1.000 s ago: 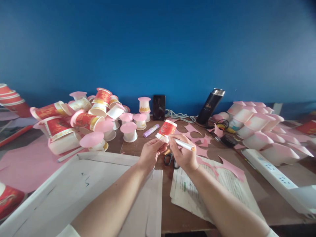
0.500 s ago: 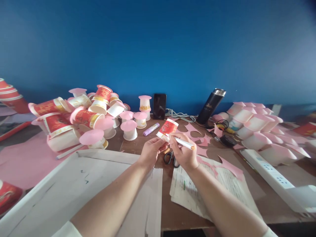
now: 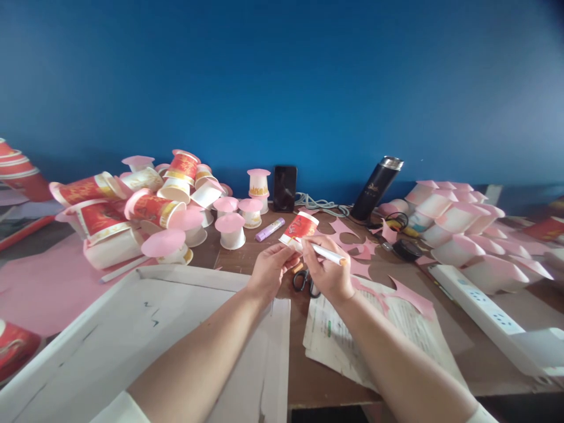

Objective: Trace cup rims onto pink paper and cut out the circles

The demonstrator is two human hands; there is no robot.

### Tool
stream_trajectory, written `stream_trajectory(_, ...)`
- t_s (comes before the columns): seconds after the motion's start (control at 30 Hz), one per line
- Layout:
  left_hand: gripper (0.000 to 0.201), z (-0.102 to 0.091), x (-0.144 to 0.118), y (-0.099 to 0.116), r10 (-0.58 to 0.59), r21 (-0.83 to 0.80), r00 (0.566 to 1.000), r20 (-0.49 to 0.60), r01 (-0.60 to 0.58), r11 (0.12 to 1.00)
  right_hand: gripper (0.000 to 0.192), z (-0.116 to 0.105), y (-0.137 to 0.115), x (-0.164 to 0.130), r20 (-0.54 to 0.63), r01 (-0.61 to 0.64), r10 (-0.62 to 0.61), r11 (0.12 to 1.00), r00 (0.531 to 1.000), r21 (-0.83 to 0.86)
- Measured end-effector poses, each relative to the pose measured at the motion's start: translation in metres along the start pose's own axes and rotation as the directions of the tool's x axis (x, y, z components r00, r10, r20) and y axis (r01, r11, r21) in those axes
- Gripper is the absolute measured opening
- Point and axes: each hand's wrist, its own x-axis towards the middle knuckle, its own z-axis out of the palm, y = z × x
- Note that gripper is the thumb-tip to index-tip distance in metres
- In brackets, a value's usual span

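Observation:
A red paper cup [image 3: 300,227] with a gold and white edge lies tilted in front of me, its near end pinched in the fingers of my left hand [image 3: 272,267]. My right hand [image 3: 328,271] is closed round a white marker pen [image 3: 324,251] with an orange end. The pen's tip points left and meets the cup near its lower rim; my fingers partly hide the contact. Below the hands lie black-handled scissors [image 3: 301,282]. A purple glue stick [image 3: 270,230] rests just left of the cup.
Paper cups with pink discs [image 3: 163,244] pile up on the left, with more pink-topped cups [image 3: 460,220] on the right. A phone [image 3: 285,188] and black flask [image 3: 376,188] stand by the blue wall. A power strip [image 3: 480,317], printed sheets [image 3: 335,346] and a white board [image 3: 176,329] lie nearer.
Hardly anything differs. Both hands keep the cup and pen in nearly the same place; the pen's rear end has shifted very slightly. The view has moved a touch.

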Motion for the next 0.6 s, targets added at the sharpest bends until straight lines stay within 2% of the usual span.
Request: stream_trajectory(0.6, 0.019, -0.0004, -0.0003, 0.0008, -0.017, -0.054, 1.000, -0.014, 0.016, 0.998, 0.010, -0.0008, 0.0000, 0.0000, -0.012, 0.002, -0.002, 1.000, 1.000, -0.019)
